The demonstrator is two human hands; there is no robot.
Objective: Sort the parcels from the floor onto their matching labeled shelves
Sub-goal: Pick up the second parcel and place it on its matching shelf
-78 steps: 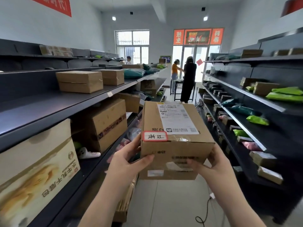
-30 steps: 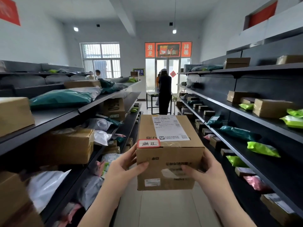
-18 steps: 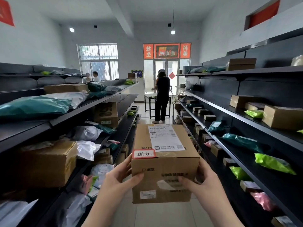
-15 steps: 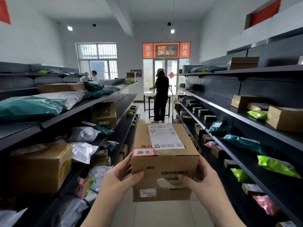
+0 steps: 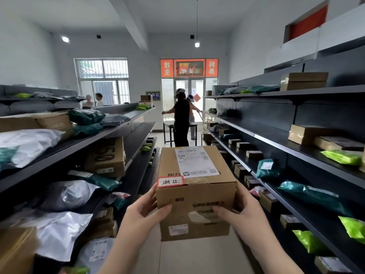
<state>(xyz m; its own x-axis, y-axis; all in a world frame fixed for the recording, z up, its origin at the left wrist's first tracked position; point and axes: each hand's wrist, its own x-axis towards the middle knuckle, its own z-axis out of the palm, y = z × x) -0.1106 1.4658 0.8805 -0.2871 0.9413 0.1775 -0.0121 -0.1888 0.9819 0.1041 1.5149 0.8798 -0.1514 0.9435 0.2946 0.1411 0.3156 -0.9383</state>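
Observation:
I hold a brown cardboard parcel (image 5: 194, 202) in front of me at chest height, over the aisle floor. A white shipping label covers its top, and a red-bordered handwritten tag (image 5: 170, 181) sits on its near left edge. My left hand (image 5: 144, 212) grips the parcel's left side with the thumb across the front. On the opposite side, my right hand (image 5: 240, 212) clasps it with fingers on the front face. Dark shelves on the left (image 5: 126, 129) and dark shelves on the right (image 5: 262, 139) line the aisle.
The left shelves carry cardboard boxes (image 5: 106, 157) and white, grey and teal poly bags (image 5: 65, 194). On the right lie small boxes (image 5: 254, 154), teal bags and green bags (image 5: 341, 157). Two people (image 5: 181, 123) stand by a table at the aisle's far end near the door.
I have walked forward along the aisle with the parcel held the same way in both hands. The shelves have slid past and the people at the far end look nearer.

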